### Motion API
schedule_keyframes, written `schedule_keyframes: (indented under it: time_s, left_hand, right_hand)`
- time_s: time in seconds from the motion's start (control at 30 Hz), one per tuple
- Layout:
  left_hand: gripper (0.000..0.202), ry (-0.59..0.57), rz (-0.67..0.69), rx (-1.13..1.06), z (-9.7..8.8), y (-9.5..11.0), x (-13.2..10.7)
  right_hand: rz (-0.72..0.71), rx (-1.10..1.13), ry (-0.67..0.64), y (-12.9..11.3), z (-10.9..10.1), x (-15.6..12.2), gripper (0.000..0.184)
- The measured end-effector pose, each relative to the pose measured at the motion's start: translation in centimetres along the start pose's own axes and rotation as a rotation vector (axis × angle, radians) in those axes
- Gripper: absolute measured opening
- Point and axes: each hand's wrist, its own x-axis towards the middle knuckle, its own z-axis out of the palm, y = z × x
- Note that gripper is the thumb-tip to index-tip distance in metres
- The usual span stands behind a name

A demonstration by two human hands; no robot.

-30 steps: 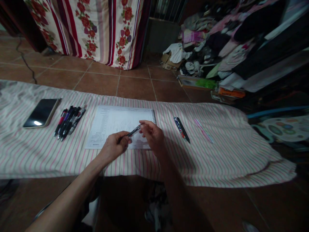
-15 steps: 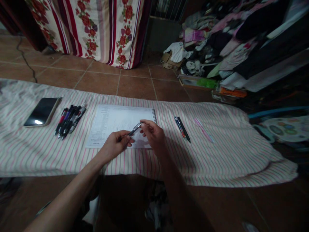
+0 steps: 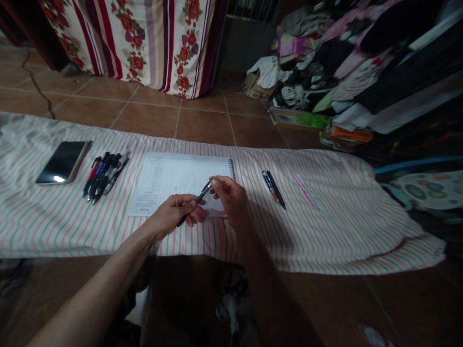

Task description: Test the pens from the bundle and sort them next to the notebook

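Head view: two bare hands meet over a notebook (image 3: 188, 168) on a worktop (image 3: 343, 231) covered with a striped cloth (image 3: 90, 231).
Pen in hand: a dark pen (image 3: 203, 192) with a clear, shiny upper end, slanting up toward the right, over the lower right part of the notebook.
Left hand: the left hand (image 3: 179, 208) pinches the pen's body between thumb and fingers; the dark lower end shows beneath it.
Right hand: the right hand (image 3: 230, 196) is curled, thumb and fingertips close together at the pen's upper end; how firmly they grip it, I cannot tell.
Notebook: lying flat and open to view, spiral binding along its right edge, print down its left side, faint marks mid-page.
Left of the notebook: a bunch of pens (image 3: 104, 176), side by side and overlapping; beyond it a phone (image 3: 63, 162), dark screen up.
Right of the notebook: a patterned pen (image 3: 270, 187) and a black pen (image 3: 276, 191) close together, then a pink pen (image 3: 306, 192) apart from them.
Behind: tiled floor (image 3: 202, 123), floral curtain (image 3: 152, 48), heaped clothes (image 3: 325, 53) and a cardboard box (image 3: 256, 90).
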Motion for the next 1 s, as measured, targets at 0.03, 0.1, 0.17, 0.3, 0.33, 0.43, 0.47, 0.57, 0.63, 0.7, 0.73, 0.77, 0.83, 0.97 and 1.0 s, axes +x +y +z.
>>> schedule_keyframes:
  time_s: [0.03,0.1,0.17,0.3,0.33,0.43,0.47,0.57,0.63,0.7,0.73,0.77,0.83,0.97,1.0]
  left_hand:
    - [0.021,-0.005,0.000,0.002,0.0,0.0,0.0]
    - [0.023,-0.015,-0.006,0.011,0.0,0.0,0.0]
    - [0.023,-0.025,-0.013,0.020,0.0,-0.1,-0.1]
    - [0.024,-0.039,-0.017,0.027,-0.2,-0.3,0.0]
    - [0.024,-0.041,-0.019,0.025,-0.2,-0.3,0.0]
    - [0.023,-0.052,-0.027,0.017,-0.3,-0.5,0.1]
    - [0.022,-0.053,-0.030,0.014,-0.3,-0.5,0.1]
    - [0.018,-0.020,-0.043,-0.010,-0.2,-0.5,0.2]
    - [0.017,0.013,-0.048,-0.044,-0.1,-0.3,0.2]
    - [0.017,0.035,-0.042,-0.089,-0.1,-0.1,0.2]
    - [0.017,0.044,-0.039,-0.112,0.0,-0.1,0.3]
    - [0.016,0.052,-0.038,-0.135,0.0,0.0,0.3]
    - [0.015,0.067,-0.044,-0.181,0.0,0.1,0.4]
    - [0.008,0.136,-0.048,-0.310,0.4,0.5,0.7]
    - [0.006,0.184,-0.032,-0.350,0.5,0.7,0.8]
  right_hand:
    - [0.006,0.005,0.003,-0.1,0.0,0.0,0.027]
    - [0.018,0.015,0.011,-0.2,-0.1,-0.1,0.027]
    - [0.025,0.026,0.029,-0.3,-0.2,0.0,0.027]
    - [0.037,0.064,0.112,-0.1,-0.3,0.2,0.028]
    - [0.044,0.071,0.134,-0.1,-0.4,0.2,0.028]
    - [0.063,0.082,0.200,0.0,-0.6,0.4,0.029]
    - [0.067,0.085,0.220,0.0,-0.7,0.5,0.029]
    - [0.078,0.100,0.268,0.0,-1.0,0.5,0.029]
    - [0.085,0.101,0.284,0.0,-1.2,0.6,0.030]
    - [0.094,0.099,0.285,0.1,-1.2,0.6,0.031]
    - [0.098,0.099,0.281,0.2,-1.2,0.7,0.031]
    - [0.102,0.098,0.274,0.2,-1.2,0.7,0.031]
    - [0.104,0.094,0.254,0.3,-1.1,0.6,0.031]
    - [0.099,0.088,0.200,0.4,-0.7,0.5,0.029]
    - [0.102,0.091,0.198,0.5,-0.6,0.5,0.029]
